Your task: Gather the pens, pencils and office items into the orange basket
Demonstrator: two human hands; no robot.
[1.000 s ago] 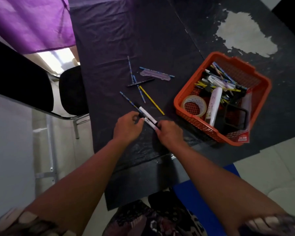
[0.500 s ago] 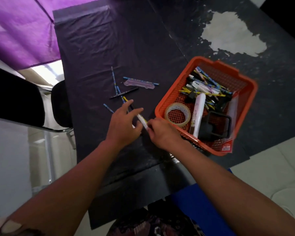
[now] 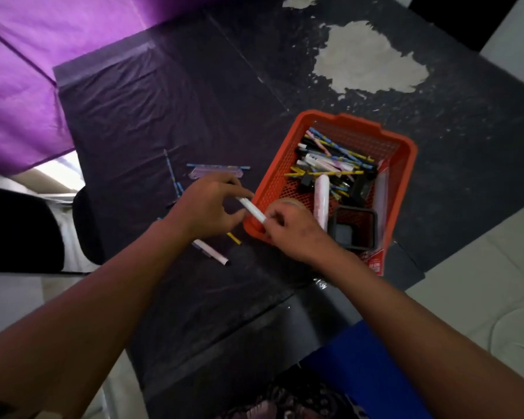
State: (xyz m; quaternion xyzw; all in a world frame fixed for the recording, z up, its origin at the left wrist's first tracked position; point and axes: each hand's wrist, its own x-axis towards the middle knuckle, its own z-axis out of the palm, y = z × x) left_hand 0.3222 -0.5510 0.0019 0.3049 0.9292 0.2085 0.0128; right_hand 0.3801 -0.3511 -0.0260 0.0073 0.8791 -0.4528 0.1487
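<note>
Both hands have lifted a white pen (image 3: 252,209) off the table to the near-left rim of the orange basket (image 3: 407,164) — right hand (image 3: 294,234) pinching one end, left hand (image 3: 208,207) fingertips at the other. A second white pen (image 3: 211,252) now lies exposed under the left wrist.

Bare dark table (image 3: 127,110) lies open at upper left of frame. The orange basket (image 3: 406,164) blocks the centre right. Loose pencils (image 3: 171,169) and a white marker (image 3: 212,253) obstruct the centre. Both hands (image 3: 206,207) crowd the basket's near-left corner.
</note>
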